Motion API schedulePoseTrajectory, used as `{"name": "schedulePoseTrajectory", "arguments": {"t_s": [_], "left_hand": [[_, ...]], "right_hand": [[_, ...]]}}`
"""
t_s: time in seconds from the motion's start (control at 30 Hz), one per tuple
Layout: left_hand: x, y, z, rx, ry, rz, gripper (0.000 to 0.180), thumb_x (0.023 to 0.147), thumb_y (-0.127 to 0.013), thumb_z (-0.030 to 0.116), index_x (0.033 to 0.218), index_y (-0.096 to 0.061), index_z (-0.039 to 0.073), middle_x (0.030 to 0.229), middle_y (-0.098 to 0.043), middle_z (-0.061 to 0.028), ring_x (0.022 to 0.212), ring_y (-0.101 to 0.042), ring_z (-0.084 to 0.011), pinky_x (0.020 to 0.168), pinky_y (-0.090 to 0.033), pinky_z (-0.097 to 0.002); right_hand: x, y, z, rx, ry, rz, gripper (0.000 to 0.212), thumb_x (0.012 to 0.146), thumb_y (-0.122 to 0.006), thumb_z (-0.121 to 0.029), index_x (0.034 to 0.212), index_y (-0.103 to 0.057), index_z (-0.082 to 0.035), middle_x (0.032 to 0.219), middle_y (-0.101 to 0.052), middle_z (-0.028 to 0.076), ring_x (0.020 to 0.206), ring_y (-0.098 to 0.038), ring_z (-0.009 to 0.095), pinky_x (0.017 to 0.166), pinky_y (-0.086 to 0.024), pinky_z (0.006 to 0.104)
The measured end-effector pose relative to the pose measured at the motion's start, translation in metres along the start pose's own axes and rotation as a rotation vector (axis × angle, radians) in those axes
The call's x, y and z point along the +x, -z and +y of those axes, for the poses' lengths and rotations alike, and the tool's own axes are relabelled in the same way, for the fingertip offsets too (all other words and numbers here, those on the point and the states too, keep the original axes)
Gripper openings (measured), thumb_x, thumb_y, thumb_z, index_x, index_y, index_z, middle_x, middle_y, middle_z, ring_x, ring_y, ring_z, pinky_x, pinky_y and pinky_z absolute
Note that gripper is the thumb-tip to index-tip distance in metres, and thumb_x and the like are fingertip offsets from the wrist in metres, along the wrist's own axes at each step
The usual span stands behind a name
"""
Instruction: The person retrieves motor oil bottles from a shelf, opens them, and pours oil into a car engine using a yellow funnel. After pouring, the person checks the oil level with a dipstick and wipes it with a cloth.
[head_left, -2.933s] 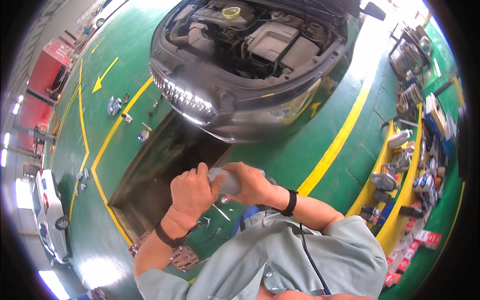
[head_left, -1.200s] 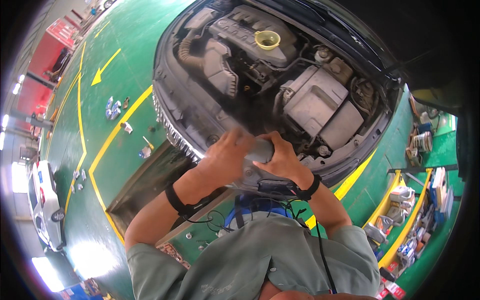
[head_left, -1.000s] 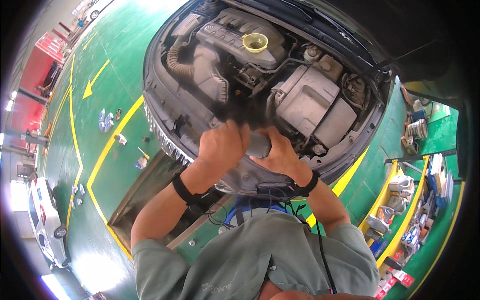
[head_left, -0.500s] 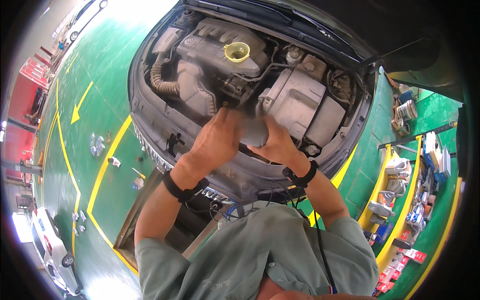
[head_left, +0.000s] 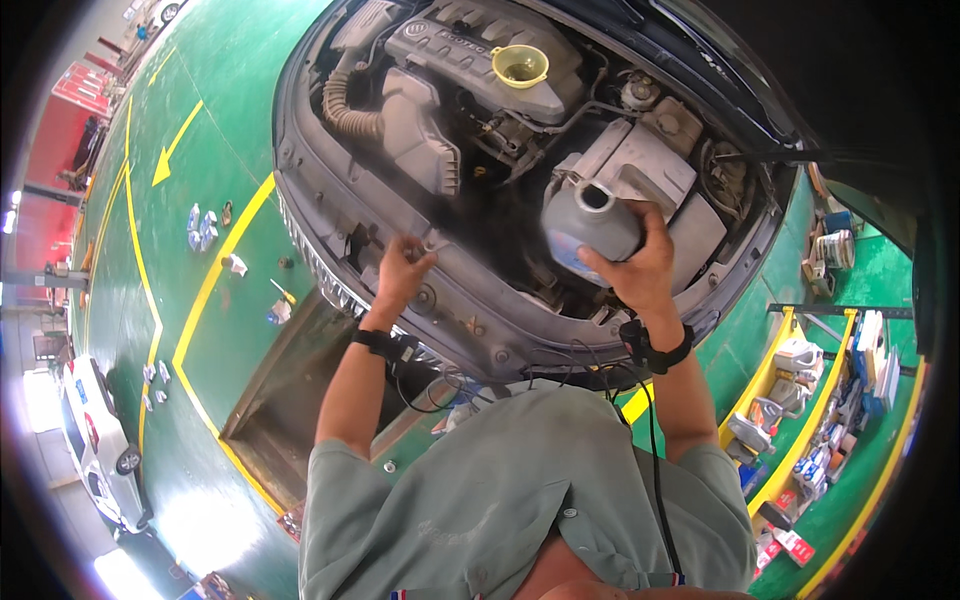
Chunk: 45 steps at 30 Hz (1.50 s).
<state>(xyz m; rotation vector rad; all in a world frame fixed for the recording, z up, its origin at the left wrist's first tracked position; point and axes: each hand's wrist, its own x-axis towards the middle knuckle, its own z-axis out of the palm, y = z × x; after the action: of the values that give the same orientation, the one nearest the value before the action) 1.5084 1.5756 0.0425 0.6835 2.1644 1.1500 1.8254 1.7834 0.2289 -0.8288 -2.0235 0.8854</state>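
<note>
Head view, 1 workshop bay, near to far. Closest: grey-green shirt (head_left: 520,500), 2 forearms with dark wristbands and trailing wires. Right hand (head_left: 635,265) clenched around a grey plastic bottle (head_left: 590,225), neck open and facing up, held upright above the right half of the engine bay. Left hand (head_left: 400,268) now apart from the bottle, fingertips pinched on a small pale piece, possibly the cap, too small to tell, just over the car's front panel (head_left: 450,300). Half a second ago, both hands together on the bottle's neck; now separated, bottle uncapped, apparently ready for pouring.

Beyond the hands: yellow funnel (head_left: 520,67) seated in the engine cover (head_left: 470,50), well apart from the bottle, up and to the left. Between bottle and funnel: black hoses and a pale box-shaped housing (head_left: 640,165), nothing blocking the way from above. Corrugated intake hose (head_left: 345,110) at far left of the bay.

Further off: service pit (head_left: 290,400) beside the bumper, yellow floor lines (head_left: 200,300), small parts scattered on green floor, tool racks (head_left: 830,420) at right, white car (head_left: 100,450) at lower left.
</note>
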Motion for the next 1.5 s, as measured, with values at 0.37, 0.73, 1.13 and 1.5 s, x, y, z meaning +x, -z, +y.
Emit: {"name": "schedulePoseTrajectory", "arguments": {"t_s": [0.37,0.73,1.13,1.5], "left_hand": [[-0.024,-0.04,-0.113,0.172,0.13,0.24,0.043,0.073,-0.087,0.012,0.107,-0.059,0.008,0.098,-0.07,-0.0154,0.094,-0.069,-0.0348,0.086,-0.053,-0.0417],[0.009,-0.077,0.09,-0.495,-0.153,-0.388,0.103,0.079,-0.089,0.043,0.155,-0.033,0.002,0.155,-0.041,-0.0148,0.139,-0.047,-0.0316,0.111,-0.044,-0.0443],[0.022,-0.157,0.277,-1.375,0.003,-0.967,0.086,0.09,-0.074,0.056,0.151,-0.043,0.005,0.138,-0.061,-0.0097,0.126,-0.061,-0.0212,0.109,-0.049,-0.0376],[0.247,-0.155,0.213,-0.243,0.037,-0.242,0.053,0.098,-0.066,0.052,0.093,-0.066,-0.001,0.077,-0.064,-0.0027,0.06,-0.06,-0.0092,0.053,-0.052,-0.0249]], "right_hand": [[0.059,0.049,0.005,-0.131,-0.032,0.206,0.071,0.07,-0.095,-0.024,0.123,-0.057,0.001,0.116,-0.065,0.012,0.102,-0.064,0.021,0.09,-0.052,0.0345],[0.092,0.039,-0.017,0.443,-0.18,0.233,0.066,0.07,-0.095,-0.019,0.12,-0.057,0.003,0.113,-0.066,0.01,0.099,-0.065,0.017,0.09,-0.052,0.0314],[0.107,0.056,0.049,0.776,-0.162,-0.289,0.105,0.063,-0.091,-0.024,0.151,-0.039,0.002,0.143,-0.054,0.013,0.131,-0.055,0.028,0.112,-0.043,0.0449],[0.194,0.014,0.119,0.361,-0.209,-0.079,0.103,0.064,-0.09,-0.024,0.149,-0.038,0.002,0.133,-0.058,0.014,0.12,-0.06,0.025,0.101,-0.051,0.038]]}}
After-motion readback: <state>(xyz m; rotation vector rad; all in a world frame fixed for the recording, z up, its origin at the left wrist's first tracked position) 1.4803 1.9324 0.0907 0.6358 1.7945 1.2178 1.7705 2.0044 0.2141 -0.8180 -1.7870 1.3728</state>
